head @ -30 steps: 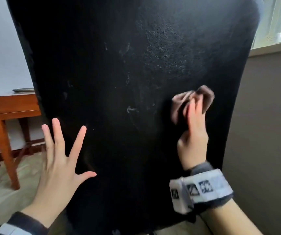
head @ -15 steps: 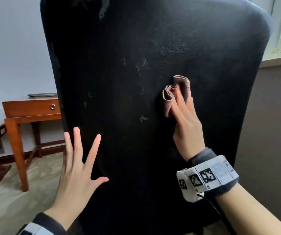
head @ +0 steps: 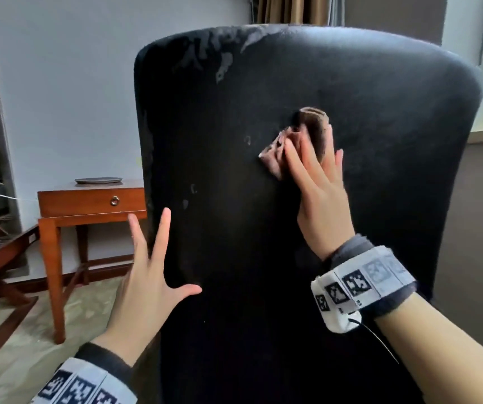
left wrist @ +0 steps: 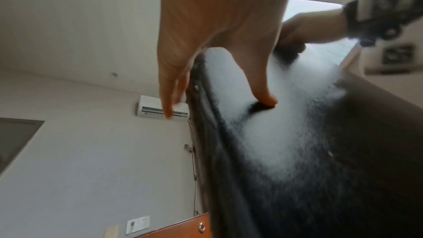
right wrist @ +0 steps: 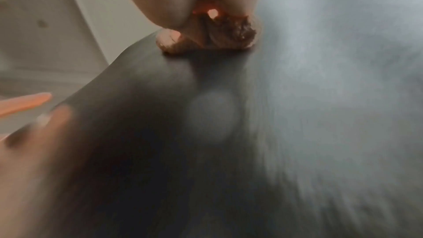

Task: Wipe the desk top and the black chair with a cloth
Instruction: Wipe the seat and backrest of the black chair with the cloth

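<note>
Right hand (head: 320, 196): fingers straight, flat, pressing bunched brown cloth (head: 298, 141) against upper middle of black chair (head: 380, 141) back. Cloth crumpled, poking out beyond fingertips. Left hand (head: 147, 275): fingers spread, grasping nothing, thumb tip touching chair back near left edge, fingers past edge. Beyond, left: wooden side table (head: 88, 202) with drawer, dark plate (head: 98, 180) on top.
</note>
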`<state>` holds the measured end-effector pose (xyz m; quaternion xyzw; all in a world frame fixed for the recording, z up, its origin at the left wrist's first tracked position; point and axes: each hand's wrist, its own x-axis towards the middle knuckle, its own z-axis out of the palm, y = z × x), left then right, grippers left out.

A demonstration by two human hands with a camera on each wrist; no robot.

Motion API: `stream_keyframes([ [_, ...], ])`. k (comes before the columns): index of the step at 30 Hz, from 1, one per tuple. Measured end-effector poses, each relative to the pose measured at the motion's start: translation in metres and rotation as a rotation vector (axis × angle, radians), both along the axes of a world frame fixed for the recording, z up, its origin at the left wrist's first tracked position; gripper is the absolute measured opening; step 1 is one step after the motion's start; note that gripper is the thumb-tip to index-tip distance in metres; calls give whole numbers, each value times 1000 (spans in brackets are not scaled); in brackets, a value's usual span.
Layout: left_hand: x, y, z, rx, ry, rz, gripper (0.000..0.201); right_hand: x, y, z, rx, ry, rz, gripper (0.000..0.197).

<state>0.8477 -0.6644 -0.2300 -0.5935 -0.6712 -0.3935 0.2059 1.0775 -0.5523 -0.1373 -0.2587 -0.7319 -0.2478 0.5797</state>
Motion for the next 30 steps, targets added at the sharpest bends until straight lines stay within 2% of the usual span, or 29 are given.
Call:
stream_keyframes([
  [2, 3, 2, 8, -51, -70, -29, 139, -20, -8, -33, 75, -199, 13, 44],
  [4, 5, 0, 11, -79, -104, -52, 138, -30, -15, -57, 162, -463, -16, 51],
  [5, 5, -2, 12, -91, -116, -60, 137, -26, -17, -52, 187, -545, -25, 53],
  [6, 5, -2, 14, -102, -117, -59, 137, -22, -16, -38, 184, -534, -25, 51],
  [8, 4, -3, 16, -134, -93, -26, 136, -12, -13, 6, 85, -283, -9, 50],
  [10, 5, -3, 16, -158, -86, -1, 136, -4, -9, 48, 8, -6, -19, 69],
  [11, 6, -3, 16, -161, -96, 0, 136, -10, -11, 57, -1, 34, -19, 72],
  [13, 6, -4, 16, -161, -106, -8, 136, -34, -18, 44, 61, -60, 42, 60],
  [15, 3, -3, 15, -139, -114, -20, 137, -63, -25, -2, 121, -282, 125, 42],
  [17, 0, -3, 15, -103, -119, -30, 140, -78, -34, -45, 172, -527, 109, 45],
  [19, -3, -5, 21, -96, -125, -37, 141, -74, -33, -41, 232, -660, 17, 46],
  [20, -4, -8, 26, -88, -126, -44, 141, -72, -33, -23, 239, -617, 2, 46],
  [23, -5, -12, 55, -13, -77, -47, 140, -66, -37, 51, 156, -239, -15, 55],
  [25, -6, -11, 80, 36, -47, -69, 139, -74, -42, 69, 158, -151, -32, 59],
  [29, -7, -8, 110, 15, -24, -105, 136, -95, -38, 22, 345, -539, -67, 48],
  [30, -7, -8, 112, -12, -21, -97, 135, -90, -36, 24, 355, -565, -90, 47],
])
